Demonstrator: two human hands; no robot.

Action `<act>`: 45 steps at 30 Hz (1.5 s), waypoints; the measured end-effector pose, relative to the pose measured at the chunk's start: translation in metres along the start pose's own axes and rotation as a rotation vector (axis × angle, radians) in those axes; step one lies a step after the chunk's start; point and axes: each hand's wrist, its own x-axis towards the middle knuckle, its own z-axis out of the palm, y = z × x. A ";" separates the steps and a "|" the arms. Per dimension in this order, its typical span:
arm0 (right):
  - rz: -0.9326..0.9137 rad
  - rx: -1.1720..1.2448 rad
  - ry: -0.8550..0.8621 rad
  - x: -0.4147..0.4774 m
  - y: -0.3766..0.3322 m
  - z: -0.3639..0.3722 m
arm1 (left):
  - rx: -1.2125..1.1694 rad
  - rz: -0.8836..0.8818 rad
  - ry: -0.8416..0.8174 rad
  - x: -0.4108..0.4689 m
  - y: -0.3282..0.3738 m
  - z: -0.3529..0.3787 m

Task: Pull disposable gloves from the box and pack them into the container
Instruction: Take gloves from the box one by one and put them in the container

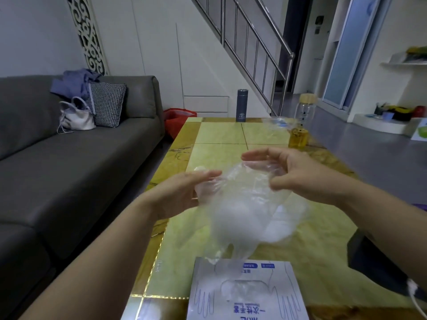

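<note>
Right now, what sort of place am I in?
Most likely a home living room. A grey sofa with a checked cushion and a handbag is on the left, a staircase railing rises behind, and a tiled table holds a flask.

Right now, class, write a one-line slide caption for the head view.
Left hand steadies and right hand pinches a clear glove above the glove box on the table.

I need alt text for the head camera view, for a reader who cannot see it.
The left hand and right hand hold crumpled clear disposable gloves above the glove box on a yellow-green tiled table. A clear container, a dark flask and a glass bottle stand at the far end.
</note>
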 end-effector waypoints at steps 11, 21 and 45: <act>0.211 0.305 0.426 0.018 0.047 -0.014 | 0.453 0.317 0.220 0.054 0.009 0.020; 0.444 -0.274 0.236 0.036 0.069 -0.022 | 1.130 0.259 0.705 0.104 0.010 0.017; 0.682 -1.102 -0.560 0.085 0.134 0.007 | 1.832 -0.404 -0.403 0.145 -0.051 0.046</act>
